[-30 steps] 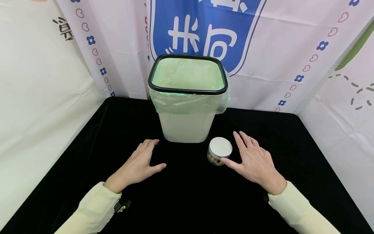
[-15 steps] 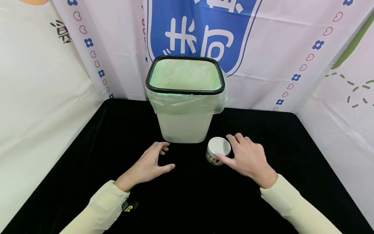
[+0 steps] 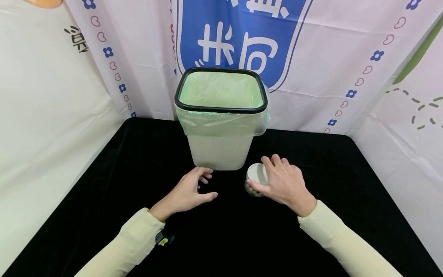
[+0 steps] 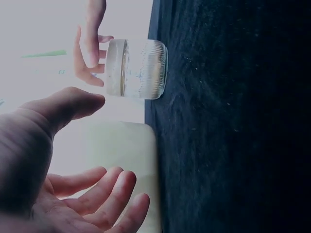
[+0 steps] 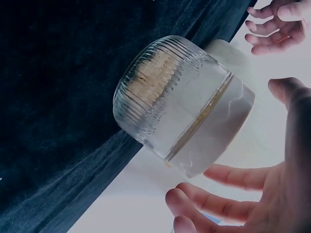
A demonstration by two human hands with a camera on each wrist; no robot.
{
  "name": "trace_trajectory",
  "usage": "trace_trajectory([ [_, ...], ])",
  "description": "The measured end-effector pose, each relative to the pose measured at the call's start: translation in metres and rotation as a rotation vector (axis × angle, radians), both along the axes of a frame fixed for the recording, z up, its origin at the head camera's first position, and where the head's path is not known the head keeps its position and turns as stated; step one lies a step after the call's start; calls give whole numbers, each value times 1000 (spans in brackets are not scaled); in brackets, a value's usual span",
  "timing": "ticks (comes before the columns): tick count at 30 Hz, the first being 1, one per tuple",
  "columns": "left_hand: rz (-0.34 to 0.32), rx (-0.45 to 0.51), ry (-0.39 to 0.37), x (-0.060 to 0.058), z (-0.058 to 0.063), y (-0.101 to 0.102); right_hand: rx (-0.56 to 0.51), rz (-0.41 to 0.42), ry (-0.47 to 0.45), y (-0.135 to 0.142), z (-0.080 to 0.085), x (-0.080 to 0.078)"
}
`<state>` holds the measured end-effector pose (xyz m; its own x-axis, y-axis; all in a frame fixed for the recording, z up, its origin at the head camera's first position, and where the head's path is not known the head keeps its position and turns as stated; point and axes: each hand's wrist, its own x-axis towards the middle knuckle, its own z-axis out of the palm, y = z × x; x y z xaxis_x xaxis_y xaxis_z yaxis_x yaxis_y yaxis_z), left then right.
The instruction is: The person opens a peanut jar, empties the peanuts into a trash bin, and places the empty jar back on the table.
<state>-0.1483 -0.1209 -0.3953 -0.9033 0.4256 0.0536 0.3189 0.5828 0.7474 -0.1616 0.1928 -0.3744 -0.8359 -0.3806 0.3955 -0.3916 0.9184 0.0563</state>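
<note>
A clear ribbed glass jar (image 3: 253,189) with a white lid (image 3: 257,174) stands upright on the black cloth, holding pale pieces low inside. My right hand (image 3: 286,185) hovers around the lid from the right. In the right wrist view its thumb (image 5: 286,91) is apart from the lid, while one finger lies close to the lid's edge; whether it touches I cannot tell. To the jar's left, my left hand (image 3: 187,193) is held with thumb and fingers spread, holding nothing. The left wrist view shows the jar (image 4: 143,70) beyond the left thumb (image 4: 80,103).
Behind the hands stands a pale waste bin (image 3: 221,152) with a black rim (image 3: 221,110) and a thin green bag lining it. Black cloth (image 3: 221,238) covers the table. White printed curtains (image 3: 322,69) hang at the back and both sides.
My right hand has moved left, bringing its thumb and fingers over the jar's lid. My left hand has shifted right, toward the jar. The jar itself seems to stay in place.
</note>
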Motion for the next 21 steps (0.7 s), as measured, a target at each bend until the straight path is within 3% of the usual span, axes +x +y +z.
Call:
trace_trajectory([
  [12, -47, 73, 63, -8, -9, 24, 57, -34, -82, -13, -1, -4],
  [21, -90, 116, -34, -15, -17, 36, 75, -49, -118, -21, -5, -8],
])
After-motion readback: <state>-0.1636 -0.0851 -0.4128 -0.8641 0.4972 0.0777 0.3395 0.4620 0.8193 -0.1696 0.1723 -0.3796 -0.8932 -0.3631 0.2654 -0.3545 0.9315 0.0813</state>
